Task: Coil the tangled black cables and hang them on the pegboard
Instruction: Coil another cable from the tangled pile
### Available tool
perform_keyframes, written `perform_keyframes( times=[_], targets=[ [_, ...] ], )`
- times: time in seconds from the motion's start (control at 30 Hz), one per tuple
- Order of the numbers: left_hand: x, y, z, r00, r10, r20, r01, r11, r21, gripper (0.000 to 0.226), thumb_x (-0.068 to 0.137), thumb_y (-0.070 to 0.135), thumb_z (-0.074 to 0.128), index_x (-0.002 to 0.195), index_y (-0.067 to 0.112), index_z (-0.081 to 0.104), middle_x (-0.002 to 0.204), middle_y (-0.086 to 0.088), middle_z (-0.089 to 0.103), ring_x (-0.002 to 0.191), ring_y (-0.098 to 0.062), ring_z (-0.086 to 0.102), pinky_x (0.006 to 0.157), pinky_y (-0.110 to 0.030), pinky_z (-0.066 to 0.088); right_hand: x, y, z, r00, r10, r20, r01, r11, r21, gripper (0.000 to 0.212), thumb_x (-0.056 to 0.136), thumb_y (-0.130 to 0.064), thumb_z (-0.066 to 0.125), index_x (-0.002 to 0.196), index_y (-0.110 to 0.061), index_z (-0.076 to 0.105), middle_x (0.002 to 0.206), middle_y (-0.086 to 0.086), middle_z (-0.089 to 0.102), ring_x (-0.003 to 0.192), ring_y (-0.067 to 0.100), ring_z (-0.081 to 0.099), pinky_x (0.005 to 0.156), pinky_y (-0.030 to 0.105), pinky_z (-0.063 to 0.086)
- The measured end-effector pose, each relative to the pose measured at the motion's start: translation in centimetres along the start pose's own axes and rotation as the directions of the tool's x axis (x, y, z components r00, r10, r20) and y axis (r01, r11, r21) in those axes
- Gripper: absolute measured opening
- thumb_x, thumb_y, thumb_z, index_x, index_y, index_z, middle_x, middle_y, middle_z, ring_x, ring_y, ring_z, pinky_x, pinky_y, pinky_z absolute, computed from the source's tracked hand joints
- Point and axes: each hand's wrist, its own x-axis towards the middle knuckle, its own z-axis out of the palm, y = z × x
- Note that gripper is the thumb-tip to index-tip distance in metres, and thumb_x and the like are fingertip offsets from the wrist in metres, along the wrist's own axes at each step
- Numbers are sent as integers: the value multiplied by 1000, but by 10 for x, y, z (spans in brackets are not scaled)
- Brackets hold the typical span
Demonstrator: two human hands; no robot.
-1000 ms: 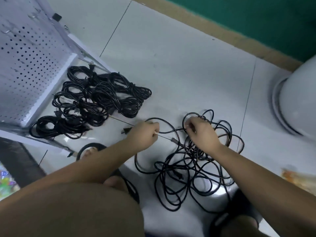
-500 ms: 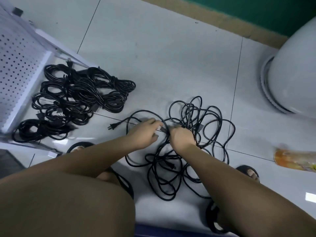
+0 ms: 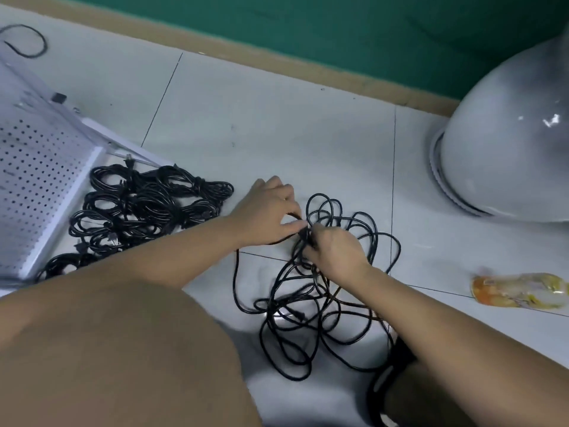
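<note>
A tangled black cable [image 3: 311,315] lies in loose loops on the white tiled floor in front of me. My left hand [image 3: 268,215] pinches a strand of it at the tangle's upper left edge. My right hand [image 3: 332,251] grips the cable right beside it, fingers curled into the loops. The two hands almost touch. To the left lies a heap of coiled black cables [image 3: 144,208], next to the white pegboard [image 3: 37,180], which leans at the far left.
A large white rounded appliance [image 3: 508,143] stands at the right. A clear plastic bottle [image 3: 520,291] lies on the floor near it. A green wall with a tan skirting [image 3: 277,61] runs along the back. My knees fill the lower left, and one loose cable [image 3: 24,41] lies top left.
My hands have come together at the top of the tangle; the left has slid right along the cable to meet the right. The view has swung up and to the right.
</note>
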Motion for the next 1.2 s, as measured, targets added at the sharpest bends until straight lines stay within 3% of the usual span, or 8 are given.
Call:
perform_keyframes(
  times=[0.17, 0.33, 0.4, 0.57, 0.77, 0.87, 1.03, 1.2],
  targets=[
    [12, 31, -66, 991, -56, 118, 76, 982, -173, 36, 103, 52, 63, 84, 22, 71, 91, 8, 62, 103, -14, 49, 99, -39, 38, -21, -12, -50, 992, -7, -124, 6, 1000, -1, 25, 101, -36, 61, 102, -12, 56, 96, 15, 71, 87, 40, 68, 63, 40, 42],
    [10, 70, -133, 984, -33, 177, 66, 981, -184, 38, 104, 41, 66, 71, 21, 67, 84, 4, 67, 81, -8, 58, 77, -24, 42, -43, -14, -108, 965, 143, -219, -72, 950, 303, 26, 97, -37, 65, 88, -14, 56, 78, 4, 67, 75, 32, 64, 63, 41, 53],
    [6, 83, -159, 973, -45, 228, 81, 985, -152, 37, 101, 42, 69, 71, 22, 67, 82, 6, 69, 76, -8, 59, 74, -23, 45, -55, -17, -133, 957, 172, -235, -67, 916, 397, 25, 96, -37, 69, 85, -18, 57, 75, -2, 67, 72, 24, 62, 61, 36, 49],
    [2, 120, -219, 948, -87, 305, 112, 992, -65, 30, 86, 61, 67, 83, 32, 72, 84, 10, 75, 87, -19, 70, 87, -45, 57, -90, -37, -202, 936, 201, -288, -34, 867, 497, 23, 95, -31, 70, 84, -14, 60, 69, -1, 69, 59, 12, 61, 52, 28, 39],
    [-1, 183, -263, 950, -64, 304, 105, 987, -120, 35, 83, 59, 74, 113, 43, 68, 105, 20, 77, 106, -7, 71, 98, -39, 57, -139, -66, -310, 864, 241, -442, 169, 687, 706, 17, 92, -16, 67, 83, -6, 56, 66, 9, 74, 53, 23, 72, 50, 33, 51],
    [-2, 216, -270, 977, -23, 213, 62, 982, -176, 36, 94, 43, 79, 126, 34, 66, 115, 16, 74, 112, 0, 67, 97, -23, 53, -168, -74, -365, 828, 264, -494, 285, 561, 777, 10, 92, -11, 64, 85, -8, 59, 67, 11, 73, 56, 27, 73, 51, 32, 54],
    [0, 252, -282, 996, -30, -79, 13, 978, -206, 8, 103, 34, 69, 108, 28, 70, 105, 9, 70, 99, -14, 65, 92, -33, 53, -209, -75, -423, 793, 268, -547, 394, 460, 796, 8, 94, -11, 63, 86, -9, 63, 66, 10, 71, 58, 28, 73, 53, 31, 53],
    [-5, 278, -292, 983, -124, -139, 77, 951, -299, 12, 107, 33, 61, 99, 29, 69, 96, 13, 73, 83, -1, 62, 76, -24, 45, -238, -69, -453, 760, 283, -586, 473, 379, 796, 6, 95, -10, 62, 89, -8, 64, 68, 11, 69, 60, 29, 72, 57, 32, 55]
  ],
)
